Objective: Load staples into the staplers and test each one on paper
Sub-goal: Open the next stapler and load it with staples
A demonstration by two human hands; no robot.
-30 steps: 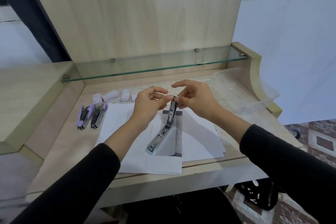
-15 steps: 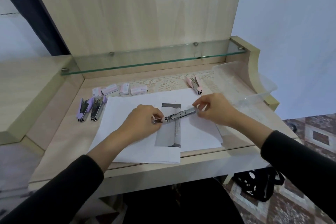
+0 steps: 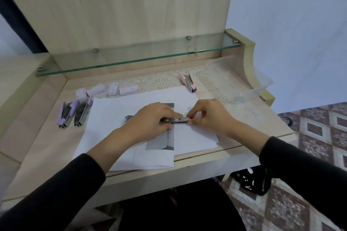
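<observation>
Silver-metal stapler (image 3: 176,120) is laid flat on white paper sheets (image 3: 112,114) on the pale wooden counter (image 3: 47,142), long axis left to right, its middle gripped by the left hand (image 3: 150,120), its right end pinched by the right hand (image 3: 208,116).

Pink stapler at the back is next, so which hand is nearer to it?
Right. The right hand is just toward the person from the pink stapler, slightly to its right; the left hand is farther, off to its left.

Stapler (image 3: 177,120) of shiny metal, paper (image 3: 112,114) matt — desk (image 3: 47,137) smooth pale wood, shelf (image 3: 131,58) glossy glass.
</observation>
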